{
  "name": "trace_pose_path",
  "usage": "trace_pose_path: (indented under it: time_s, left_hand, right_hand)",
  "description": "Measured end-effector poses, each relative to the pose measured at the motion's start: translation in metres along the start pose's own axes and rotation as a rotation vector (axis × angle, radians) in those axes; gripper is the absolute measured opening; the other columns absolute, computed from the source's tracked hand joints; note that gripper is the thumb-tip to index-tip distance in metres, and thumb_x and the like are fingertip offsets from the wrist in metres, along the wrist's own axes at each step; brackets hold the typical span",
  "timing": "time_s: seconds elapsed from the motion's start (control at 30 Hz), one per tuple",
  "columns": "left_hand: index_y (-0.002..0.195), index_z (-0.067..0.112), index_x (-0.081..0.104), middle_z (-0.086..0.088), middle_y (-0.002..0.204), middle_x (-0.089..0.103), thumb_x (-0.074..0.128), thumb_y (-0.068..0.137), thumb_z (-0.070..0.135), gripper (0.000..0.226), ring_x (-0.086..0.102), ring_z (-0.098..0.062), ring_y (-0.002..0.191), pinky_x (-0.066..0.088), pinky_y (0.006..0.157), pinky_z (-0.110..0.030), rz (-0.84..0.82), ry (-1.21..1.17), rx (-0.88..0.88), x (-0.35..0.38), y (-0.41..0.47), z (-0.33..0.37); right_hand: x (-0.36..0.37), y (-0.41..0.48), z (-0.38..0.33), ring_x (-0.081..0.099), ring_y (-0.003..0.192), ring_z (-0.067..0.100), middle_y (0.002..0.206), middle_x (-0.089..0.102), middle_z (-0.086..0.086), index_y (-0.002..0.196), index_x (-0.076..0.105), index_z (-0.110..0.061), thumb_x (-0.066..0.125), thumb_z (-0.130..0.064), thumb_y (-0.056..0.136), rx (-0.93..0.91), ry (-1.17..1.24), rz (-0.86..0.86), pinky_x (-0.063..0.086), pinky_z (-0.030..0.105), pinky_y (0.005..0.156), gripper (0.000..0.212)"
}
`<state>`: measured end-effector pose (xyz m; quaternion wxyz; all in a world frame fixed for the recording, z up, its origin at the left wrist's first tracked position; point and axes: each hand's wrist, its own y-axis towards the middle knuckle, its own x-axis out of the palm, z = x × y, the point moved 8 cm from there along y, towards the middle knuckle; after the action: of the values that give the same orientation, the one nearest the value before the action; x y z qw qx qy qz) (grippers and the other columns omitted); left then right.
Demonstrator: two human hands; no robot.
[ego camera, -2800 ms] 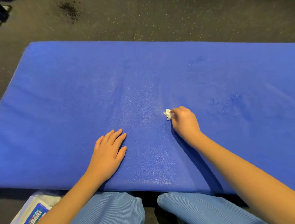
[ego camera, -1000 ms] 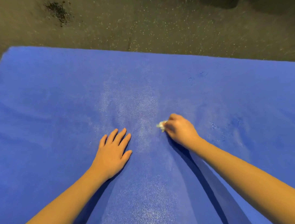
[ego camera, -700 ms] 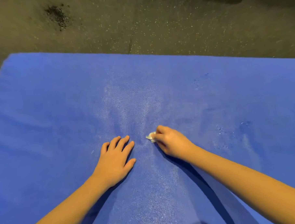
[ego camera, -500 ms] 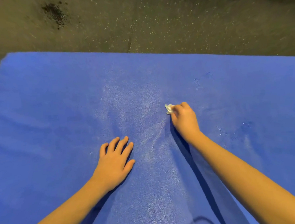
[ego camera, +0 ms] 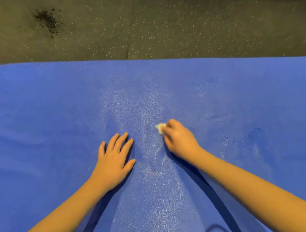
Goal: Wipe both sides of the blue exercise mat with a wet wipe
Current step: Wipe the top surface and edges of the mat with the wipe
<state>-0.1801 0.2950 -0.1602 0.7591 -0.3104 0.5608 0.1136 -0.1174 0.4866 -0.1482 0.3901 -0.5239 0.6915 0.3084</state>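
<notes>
The blue exercise mat (ego camera: 43, 120) lies flat on the floor and fills most of the view. My right hand (ego camera: 178, 141) grips a small crumpled white wet wipe (ego camera: 160, 127) and holds it against the mat near its middle; only a bit of the wipe shows past my fingers. My left hand (ego camera: 113, 159) rests flat on the mat with fingers spread, a little to the left of the wipe. A damp, shiny streak runs down the mat between my two hands.
Dark speckled floor (ego camera: 162, 27) lies beyond the mat's far edge. A patch of black crumbs (ego camera: 47, 20) sits on the floor at the far left. Darker wet spots (ego camera: 254, 134) mark the mat to the right.
My right hand has pulled the wipe back toward me and a little left from its farther spot half a second ago. My left hand has stayed flat in place.
</notes>
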Motion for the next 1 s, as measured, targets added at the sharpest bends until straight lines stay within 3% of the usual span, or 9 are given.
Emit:
trace_pose_path:
  time_s: [0.1,0.27,0.4,0.47,0.53,0.63,0.73,0.83,1.0]
  left_hand:
    - [0.140,0.016,0.050,-0.006,0.149,0.043,0.034,0.087,0.056,0.068,0.032,-0.030,0.135,0.038,0.098,-0.064,-0.078,0.049,-0.026,0.007,0.013,-0.007]
    - [0.132,0.014,0.058,-0.008,0.139,0.053,0.038,0.084,0.054,0.065,0.037,-0.030,0.126,0.048,0.086,-0.061,-0.106,0.135,-0.013,0.005,0.015,-0.003]
    - [0.124,0.014,0.063,-0.010,0.131,0.059,0.030,0.079,0.060,0.073,0.054,-0.033,0.115,0.055,0.074,-0.049,-0.217,0.225,0.068,-0.007,0.026,-0.003]
    - [0.140,0.016,0.047,-0.007,0.149,0.039,0.015,0.074,0.066,0.089,0.043,-0.033,0.129,0.048,0.091,-0.046,-0.285,0.218,0.102,-0.017,0.033,0.004]
    - [0.149,0.021,0.028,-0.002,0.156,0.018,0.011,0.081,0.068,0.084,0.027,-0.028,0.137,0.038,0.103,-0.040,-0.386,0.230,0.099,-0.021,0.038,0.003]
    - [0.143,0.019,0.035,-0.001,0.146,0.027,0.033,0.100,0.050,0.053,0.035,-0.025,0.126,0.039,0.100,-0.039,-0.491,0.223,0.100,-0.031,0.055,0.006]
    - [0.134,0.013,0.043,-0.003,0.137,0.037,0.036,0.101,0.042,0.045,0.043,-0.024,0.120,0.042,0.097,-0.039,-0.364,0.136,0.043,-0.046,0.081,0.003]
    - [0.137,0.011,0.043,-0.004,0.146,0.035,0.017,0.090,0.054,0.069,0.038,-0.024,0.131,0.036,0.102,-0.037,-0.116,0.052,0.020,-0.059,0.104,0.000]
    - [0.131,0.006,0.051,-0.008,0.144,0.042,0.010,0.081,0.057,0.083,0.037,-0.028,0.132,0.030,0.103,-0.042,0.112,-0.068,-0.138,-0.047,0.115,-0.006]
  right_hand:
    - [-0.002,0.002,-0.003,0.056,0.068,0.029,0.079,0.055,0.009,0.094,0.069,-0.010,0.049,-0.028,0.092,-0.206,-0.092,-0.094,0.039,0.029,0.046,0.028]
    - [-0.035,0.043,0.072,0.057,0.082,0.034,0.089,0.061,0.015,0.095,0.068,-0.005,0.055,-0.027,0.095,0.369,-0.072,0.159,0.044,0.038,0.064,0.025]
    - [-0.010,0.035,0.007,0.055,0.059,0.034,0.071,0.054,0.014,0.082,0.067,-0.004,0.052,-0.026,0.092,-0.089,0.015,0.017,0.043,0.033,0.044,0.029]
    - [-0.011,0.042,0.012,0.053,0.055,0.032,0.070,0.053,0.013,0.071,0.062,-0.002,0.060,-0.021,0.086,-0.194,-0.057,-0.041,0.033,0.028,0.040,0.024]
    - [-0.029,0.061,0.044,0.051,0.059,0.034,0.077,0.052,0.015,0.067,0.059,0.001,0.067,-0.012,0.084,-0.007,-0.061,0.090,0.033,0.029,0.042,0.022]
    - [-0.036,0.073,0.071,0.043,0.060,0.031,0.082,0.049,0.017,0.065,0.052,0.005,0.059,-0.012,0.091,0.244,0.009,0.291,0.034,0.033,0.047,0.032]
    - [-0.013,0.064,0.029,0.042,0.054,0.029,0.076,0.051,0.019,0.061,0.046,0.001,0.056,-0.012,0.090,-0.021,0.037,0.166,0.035,0.031,0.048,0.034]
    - [-0.006,0.050,0.013,0.049,0.053,0.030,0.073,0.053,0.018,0.061,0.051,0.004,0.058,-0.009,0.084,-0.220,0.031,-0.051,0.036,0.027,0.046,0.027]
    - [-0.044,0.094,0.072,0.040,0.051,0.028,0.072,0.047,0.021,0.065,0.052,0.005,0.056,-0.002,0.089,0.112,-0.025,0.251,0.035,0.035,0.043,0.025]
